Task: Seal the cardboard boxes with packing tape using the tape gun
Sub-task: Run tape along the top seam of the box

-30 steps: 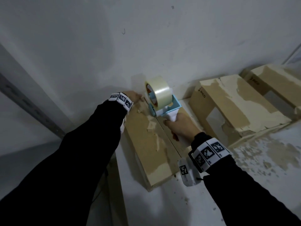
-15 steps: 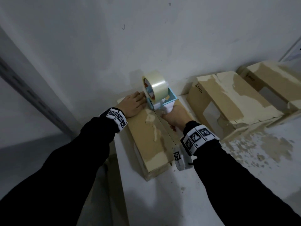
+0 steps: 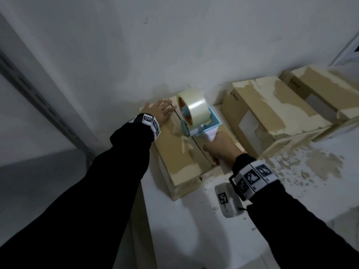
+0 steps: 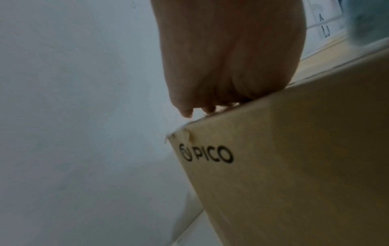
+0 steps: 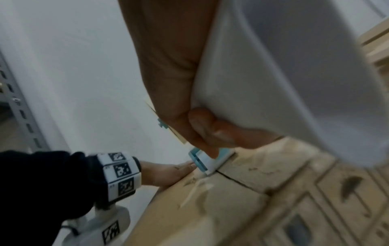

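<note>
A brown cardboard box (image 3: 174,152) with torn paper patches lies on the white table, its far end at the wall; a dark seam runs down its top. My left hand (image 3: 158,111) lies flat on the box's far left top, fingers straight; the left wrist view shows that hand (image 4: 227,66) on the top edge of the box (image 4: 294,166), which is marked PICO. My right hand (image 3: 221,149) grips the white handle of a blue and white tape gun (image 3: 202,125) with a clear tape roll (image 3: 194,108). In the right wrist view the tape gun's (image 5: 210,159) front end touches the seam.
Two more worn cardboard boxes (image 3: 272,111) (image 3: 326,90) lie side by side to the right along the wall. Torn paper scraps (image 3: 310,164) litter the table (image 3: 194,230) at the right. A grey slotted metal rail (image 3: 38,98) runs along the left.
My left hand has slid toward the box's far end and lies flatter. The tape gun has moved back along the seam toward me.
</note>
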